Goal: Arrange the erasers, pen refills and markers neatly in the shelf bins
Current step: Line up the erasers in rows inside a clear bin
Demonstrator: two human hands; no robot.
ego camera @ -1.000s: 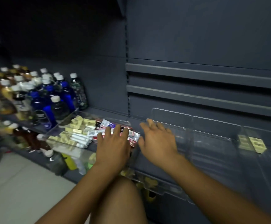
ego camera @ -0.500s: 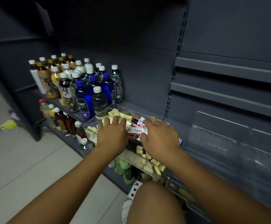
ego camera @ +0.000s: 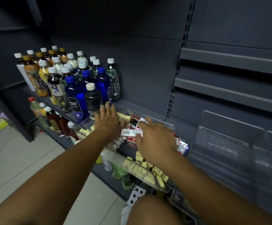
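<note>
I am crouching, my knee [ego camera: 149, 211] nearest, below the bin's front. A card [ego camera: 136, 194], the six of clubs, is lying face up just past the knee, under the bin. Between the card and the bin, a lower bin [ego camera: 168, 187] is holding yellow erasers [ego camera: 158, 172] heaped at all angles.

My right hand [ego camera: 156, 138] is reaching over the front of the bin [ego camera: 128, 109] into its right half, fingers bent and spread over red packs [ego camera: 132, 140]. The thumb is touching the right end of a white box [ego camera: 131, 132]. I cannot tell whether I am pinching that box or only resting against it.

The white box is lying flat on the packs in the middle of the bin. Its long axis is running along the bin's length, and its barcode end is pointing toward the bin's left wall. Just in front of the box, white tubes [ego camera: 115, 142] are lying side by side in a row. Only their rounded ends are showing beside my left forearm, so I cannot tell which way they are pointing.

My left hand [ego camera: 107, 122] is lying palm down in the bin's left half. Its fingers are straight and spread, gripping nothing, and its fingertips are reaching toward the bin's back left corner. More erasers are showing around it.

Bottles [ego camera: 76, 82] are standing upright just left of the bin. Right of the bin, more clear bins [ego camera: 229, 143] are sitting, with grey rails [ego camera: 229, 91] running above them.
</note>
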